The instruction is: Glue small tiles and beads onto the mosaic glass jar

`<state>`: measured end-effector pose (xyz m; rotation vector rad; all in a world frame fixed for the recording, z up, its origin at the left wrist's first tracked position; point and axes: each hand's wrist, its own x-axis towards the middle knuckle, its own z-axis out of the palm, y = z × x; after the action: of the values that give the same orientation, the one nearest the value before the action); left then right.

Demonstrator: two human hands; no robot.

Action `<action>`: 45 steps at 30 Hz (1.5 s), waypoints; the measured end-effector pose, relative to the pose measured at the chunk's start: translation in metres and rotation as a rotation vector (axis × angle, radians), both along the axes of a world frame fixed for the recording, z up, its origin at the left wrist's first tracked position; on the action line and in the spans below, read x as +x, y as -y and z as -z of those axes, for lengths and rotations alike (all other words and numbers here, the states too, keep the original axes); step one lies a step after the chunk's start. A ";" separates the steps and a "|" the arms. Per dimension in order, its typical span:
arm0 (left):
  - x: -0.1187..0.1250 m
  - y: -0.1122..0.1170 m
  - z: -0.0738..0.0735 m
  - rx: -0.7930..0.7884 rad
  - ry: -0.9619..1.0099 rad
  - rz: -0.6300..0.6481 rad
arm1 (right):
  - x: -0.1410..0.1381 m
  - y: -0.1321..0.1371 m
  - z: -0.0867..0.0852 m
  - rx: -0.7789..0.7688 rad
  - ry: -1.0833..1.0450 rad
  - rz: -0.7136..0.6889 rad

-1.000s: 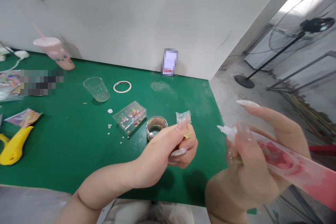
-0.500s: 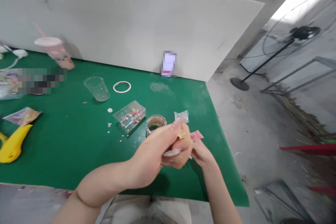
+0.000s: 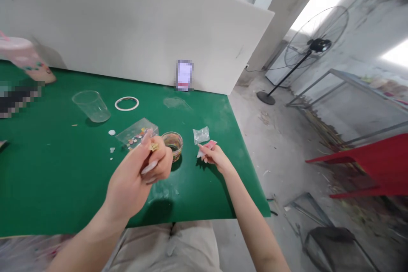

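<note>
My left hand (image 3: 140,174) is raised over the green table (image 3: 63,187), fingers pinched on a small yellow piece (image 3: 154,146). Just behind it lie a clear plastic box of coloured bits (image 3: 137,132) and a small round glass dish (image 3: 172,141). My right hand (image 3: 213,156) reaches down to the table near the right edge, fingers closed on the end of a pink piping bag (image 3: 207,146). A small clear plastic packet (image 3: 201,134) lies just beyond that hand.
A clear plastic cup (image 3: 92,105) and a white ring (image 3: 126,103) sit further back. A pink drink cup (image 3: 25,57) stands at the far left by the white wall board. White blobs dot the mat. A standing fan (image 3: 310,46) and red furniture (image 3: 376,165) are off to the right.
My right hand dropped from holding the piping bag up near the camera to the table by the packet. The left hand stayed pinched on the yellow piece. The view swung right.
</note>
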<state>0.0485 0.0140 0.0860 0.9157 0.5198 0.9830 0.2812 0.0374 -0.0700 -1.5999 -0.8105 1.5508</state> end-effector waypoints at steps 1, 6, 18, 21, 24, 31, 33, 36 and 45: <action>-0.001 0.003 0.005 -0.039 -0.006 -0.011 | 0.002 -0.006 -0.001 0.008 0.030 0.030; -0.009 0.015 0.028 -0.212 -0.050 -0.018 | 0.008 -0.036 -0.007 0.028 0.156 0.119; -0.028 0.019 0.051 -0.423 -0.074 -0.142 | 0.018 -0.041 -0.006 -0.113 0.335 -0.089; -0.025 0.022 0.052 -0.417 -0.076 -0.144 | 0.018 -0.040 -0.009 -0.139 0.374 -0.136; -0.022 0.024 0.051 -0.402 -0.079 -0.144 | 0.019 -0.037 -0.011 -0.147 0.401 -0.168; -0.022 0.027 0.051 -0.371 -0.086 -0.120 | 0.023 -0.019 -0.022 -0.087 0.482 -0.134; -0.020 0.028 0.052 -0.373 -0.082 -0.108 | 0.022 -0.010 -0.033 -0.021 0.519 -0.094; -0.015 0.033 0.053 -0.393 -0.055 -0.030 | 0.011 0.013 -0.058 0.138 0.557 -0.041; 0.015 0.056 0.031 -0.213 -0.063 0.160 | -0.057 0.098 -0.130 1.171 0.625 -0.313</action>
<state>0.0634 -0.0421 0.0551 0.7856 0.5829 0.7405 0.2241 -0.0604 0.0598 -1.0165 -1.9104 0.4270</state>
